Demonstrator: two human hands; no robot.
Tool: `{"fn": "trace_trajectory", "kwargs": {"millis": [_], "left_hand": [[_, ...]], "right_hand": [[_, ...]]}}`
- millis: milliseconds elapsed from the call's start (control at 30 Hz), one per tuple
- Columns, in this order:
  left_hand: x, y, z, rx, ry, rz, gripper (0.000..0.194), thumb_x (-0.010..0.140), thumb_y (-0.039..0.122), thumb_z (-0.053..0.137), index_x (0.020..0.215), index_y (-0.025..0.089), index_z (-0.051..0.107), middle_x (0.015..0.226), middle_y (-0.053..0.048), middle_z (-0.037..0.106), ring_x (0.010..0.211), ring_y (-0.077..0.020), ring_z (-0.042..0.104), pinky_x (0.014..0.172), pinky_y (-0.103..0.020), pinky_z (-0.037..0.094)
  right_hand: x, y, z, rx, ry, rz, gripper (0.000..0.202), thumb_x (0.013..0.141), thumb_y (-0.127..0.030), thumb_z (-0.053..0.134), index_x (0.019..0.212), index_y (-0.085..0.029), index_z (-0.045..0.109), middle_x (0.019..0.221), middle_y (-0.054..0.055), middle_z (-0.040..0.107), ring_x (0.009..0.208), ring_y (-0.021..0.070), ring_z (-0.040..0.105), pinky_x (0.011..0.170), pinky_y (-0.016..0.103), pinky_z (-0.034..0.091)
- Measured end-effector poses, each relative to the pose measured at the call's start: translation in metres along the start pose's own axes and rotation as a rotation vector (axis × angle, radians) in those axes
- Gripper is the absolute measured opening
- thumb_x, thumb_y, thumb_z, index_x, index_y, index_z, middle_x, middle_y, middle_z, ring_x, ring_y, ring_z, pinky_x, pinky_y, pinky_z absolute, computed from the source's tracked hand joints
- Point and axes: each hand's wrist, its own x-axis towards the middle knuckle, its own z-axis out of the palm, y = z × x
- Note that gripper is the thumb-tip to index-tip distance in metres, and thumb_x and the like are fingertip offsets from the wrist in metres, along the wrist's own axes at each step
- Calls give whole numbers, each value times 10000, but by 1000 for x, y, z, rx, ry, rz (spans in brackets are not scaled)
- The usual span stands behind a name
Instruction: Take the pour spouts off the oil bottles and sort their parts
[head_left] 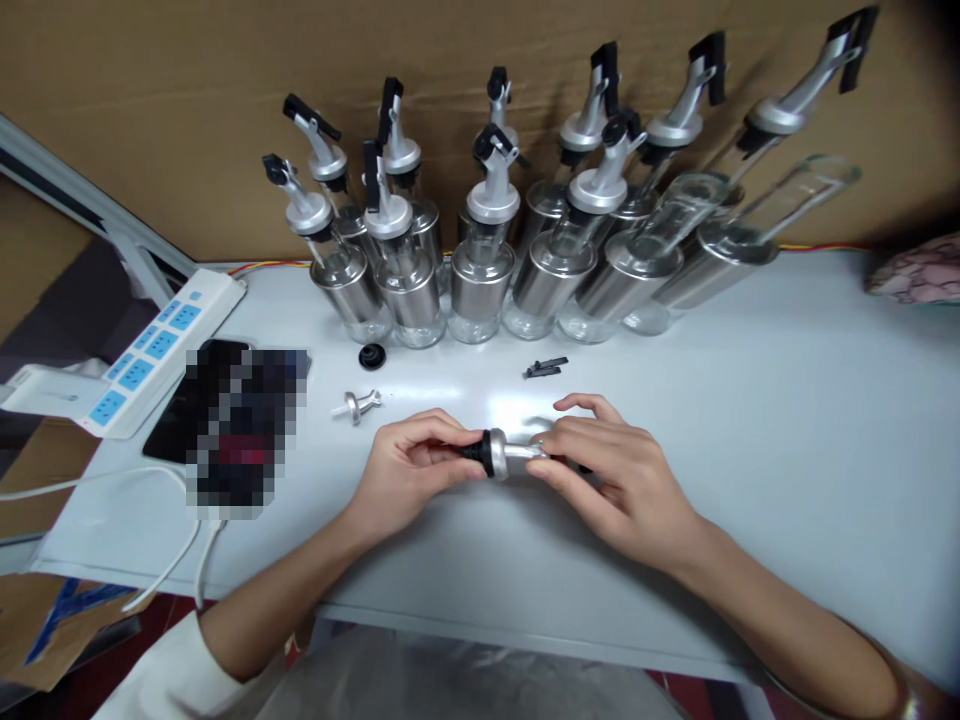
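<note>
Between my two hands lies a silver pour spout [516,453] with a black ribbed stopper, held level above the white table. My left hand [412,465] pinches the black stopper end between thumb and fingers. At the spout's narrow tip, the thumb and index finger of my right hand [619,480] are closed on the metal. A small dark piece shows under my right hand, mostly hidden. On the table beyond are a black stopper [372,357], another silver spout [361,405] lying on its side, and small black levers [546,368].
Several glass bottles with steel sleeves [482,285] stand in rows at the back, most with spouts; two at right [637,265] have open necks. A power strip [161,350], a phone [184,415], a blurred-out item and white cables lie left. A pink patterned object [919,272] sits far right.
</note>
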Motion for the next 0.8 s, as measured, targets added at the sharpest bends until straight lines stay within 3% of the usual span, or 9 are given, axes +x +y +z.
{"fn": "trace_trajectory", "kwargs": {"millis": [233,467,800], "left_hand": [[0,-2,1,37,1,37,188,610,183,861,779,213,784,699,-16,677,656,-110,635,623,-210,546],[-1,-1,-1,77,-13,78,200,636,147,842,811,224,783,720,-14,684,672,-104,647,627,-193,548],[0,0,-2,84,-1,84,209,619,158,854,807,217,786,714,-22,691,663,-110,643,618,-204,559]], "right_hand": [[1,-1,1,26,-33,41,226,956,-223,493,737,-191,538,586,-49,561,514,95,492,821,363,443],[1,-1,1,41,-60,56,249,965,-231,478,725,-197,534,602,-40,603,525,100,518,816,363,450],[1,3,0,-33,-62,-35,232,991,-249,455,786,-190,547,682,4,642,603,129,550,750,333,460]]}}
